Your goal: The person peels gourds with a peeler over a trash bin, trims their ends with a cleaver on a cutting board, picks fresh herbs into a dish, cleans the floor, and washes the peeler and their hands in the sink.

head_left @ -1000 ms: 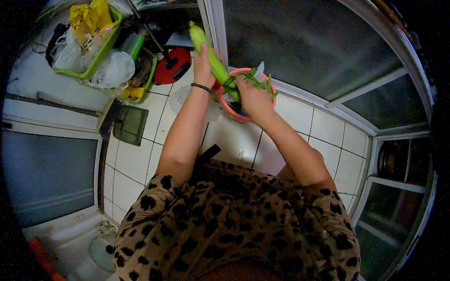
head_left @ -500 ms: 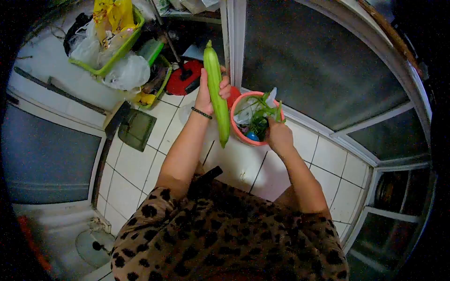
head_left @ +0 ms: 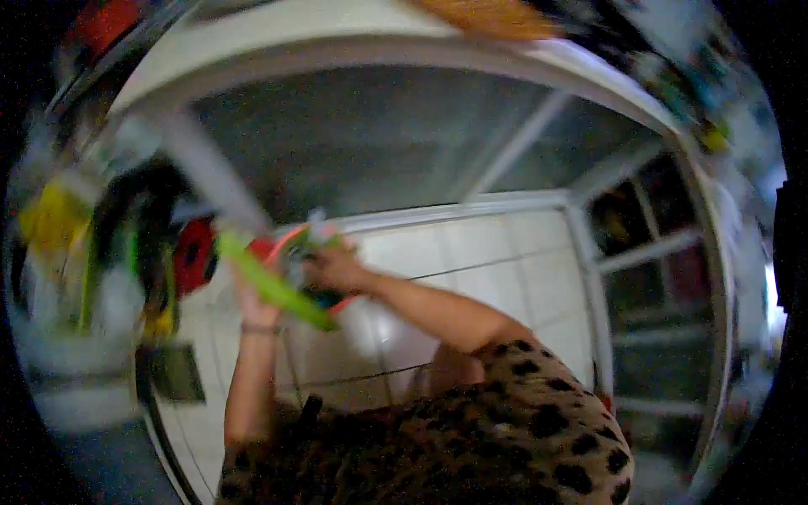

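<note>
Smeared by motion, a long green gourd (head_left: 282, 290) slants down to the right across the head view. My left hand (head_left: 255, 307) is closed around it, with a dark bracelet at the wrist. Behind the gourd's right part stands a pink-rimmed bin (head_left: 288, 239), with something pale and dark inside that is too blurred to make out. My right hand (head_left: 338, 268) is over the bin's right side, at its contents. The blur hides what its fingers do.
White floor tiles (head_left: 471, 252) run up to a framed dark glass panel (head_left: 362, 143). A red round thing (head_left: 194, 255) and a yellow bag (head_left: 55, 219) are at the left. Glass panes in a frame (head_left: 648, 311) border the right side.
My view has swung to the right, so the hands, gourd and bin now appear farther left and blurred. The gourd has gone from nearly upright to a slant. My left hand still holds it.
</note>
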`<action>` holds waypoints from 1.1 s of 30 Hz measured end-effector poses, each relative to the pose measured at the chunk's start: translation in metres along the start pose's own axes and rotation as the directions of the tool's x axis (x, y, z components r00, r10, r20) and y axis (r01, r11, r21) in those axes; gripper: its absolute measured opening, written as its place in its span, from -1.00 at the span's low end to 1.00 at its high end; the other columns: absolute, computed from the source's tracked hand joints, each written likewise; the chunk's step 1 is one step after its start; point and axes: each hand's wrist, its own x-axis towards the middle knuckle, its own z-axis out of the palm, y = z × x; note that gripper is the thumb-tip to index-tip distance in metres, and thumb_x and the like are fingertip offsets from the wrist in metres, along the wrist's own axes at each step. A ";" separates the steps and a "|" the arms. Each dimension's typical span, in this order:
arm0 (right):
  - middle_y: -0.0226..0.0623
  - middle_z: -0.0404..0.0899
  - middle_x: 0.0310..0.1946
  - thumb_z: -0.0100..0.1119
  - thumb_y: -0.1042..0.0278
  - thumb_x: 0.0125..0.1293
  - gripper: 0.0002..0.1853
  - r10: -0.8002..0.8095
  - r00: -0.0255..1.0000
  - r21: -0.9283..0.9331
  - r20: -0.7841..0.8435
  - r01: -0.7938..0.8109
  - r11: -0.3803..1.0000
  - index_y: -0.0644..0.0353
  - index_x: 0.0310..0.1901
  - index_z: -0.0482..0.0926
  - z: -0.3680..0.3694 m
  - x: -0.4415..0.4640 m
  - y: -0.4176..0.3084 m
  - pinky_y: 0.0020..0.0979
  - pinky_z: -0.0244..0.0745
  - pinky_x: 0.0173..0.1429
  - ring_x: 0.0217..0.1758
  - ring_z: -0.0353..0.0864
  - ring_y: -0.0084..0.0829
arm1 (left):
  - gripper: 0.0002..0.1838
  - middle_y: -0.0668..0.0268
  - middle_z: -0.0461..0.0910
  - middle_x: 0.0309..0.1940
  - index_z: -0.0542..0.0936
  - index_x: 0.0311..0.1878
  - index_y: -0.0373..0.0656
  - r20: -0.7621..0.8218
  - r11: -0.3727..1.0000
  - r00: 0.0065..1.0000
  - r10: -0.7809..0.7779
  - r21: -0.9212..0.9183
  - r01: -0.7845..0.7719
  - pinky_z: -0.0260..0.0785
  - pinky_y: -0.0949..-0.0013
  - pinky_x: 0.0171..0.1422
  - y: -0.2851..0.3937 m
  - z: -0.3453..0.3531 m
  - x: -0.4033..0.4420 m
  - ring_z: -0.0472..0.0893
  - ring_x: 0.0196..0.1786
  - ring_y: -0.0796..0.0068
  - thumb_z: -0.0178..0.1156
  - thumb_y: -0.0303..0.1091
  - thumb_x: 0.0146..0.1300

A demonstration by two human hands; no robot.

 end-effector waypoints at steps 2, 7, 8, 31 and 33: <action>-0.12 0.52 -0.10 0.03 0.06 0.27 -0.54 -0.021 0.999 0.156 0.027 0.017 0.988 0.21 0.07 0.42 -0.022 -0.023 -0.026 -0.25 0.34 0.09 -0.02 0.47 -0.31 | -0.44 0.31 0.51 -0.28 0.46 -0.08 -0.12 -0.103 0.995 0.992 -0.079 0.047 0.084 0.45 0.36 -0.14 -0.002 0.045 -0.032 0.50 -0.27 0.44 -0.03 0.24 0.23; -0.26 0.57 -0.29 0.02 0.14 0.31 -0.59 0.195 0.908 0.619 0.372 -0.399 0.677 0.20 0.09 0.35 -0.093 -0.095 -0.121 -0.43 0.49 -0.32 -0.42 0.54 -0.45 | -0.36 0.35 0.42 -0.36 0.36 0.08 -0.12 -0.260 0.964 0.964 0.050 0.264 0.021 0.43 0.29 -0.12 -0.016 0.051 -0.061 0.45 -0.30 0.47 -0.14 0.29 0.26; -0.26 0.57 -0.29 0.02 0.14 0.31 -0.59 0.206 0.908 0.621 0.364 -0.401 0.674 0.20 0.09 0.35 -0.107 -0.106 -0.136 -0.43 0.49 -0.32 -0.42 0.54 -0.45 | -0.36 0.35 0.42 -0.36 0.36 0.08 -0.12 -0.258 0.964 0.966 0.036 0.264 0.034 0.43 0.29 -0.12 -0.018 0.060 -0.067 0.45 -0.30 0.47 -0.14 0.29 0.26; -0.32 0.56 -0.54 0.03 0.17 0.33 -0.74 0.424 -0.440 0.525 -0.791 -0.134 0.840 0.24 -0.28 0.47 -0.678 -0.682 -0.030 -0.61 0.13 -0.69 -0.70 0.33 -0.64 | -0.84 0.26 0.55 -0.48 0.51 -0.31 -0.06 -0.390 0.789 0.772 -0.503 0.157 0.594 0.26 0.34 -0.64 -0.050 0.013 -0.213 0.42 -0.64 0.41 0.01 -0.23 0.24; -0.30 0.56 -0.54 0.04 0.18 0.32 -0.73 0.440 -0.552 0.582 -0.709 -0.104 0.807 0.26 -0.27 0.46 -0.717 -0.719 0.006 -0.60 0.10 -0.72 -0.74 0.29 -0.62 | -0.76 0.18 0.56 -0.45 0.54 -0.35 -0.12 -0.272 0.483 0.772 -0.574 0.650 0.587 0.31 0.27 -0.56 -0.081 0.046 -0.214 0.46 -0.56 0.32 -0.04 -0.21 0.27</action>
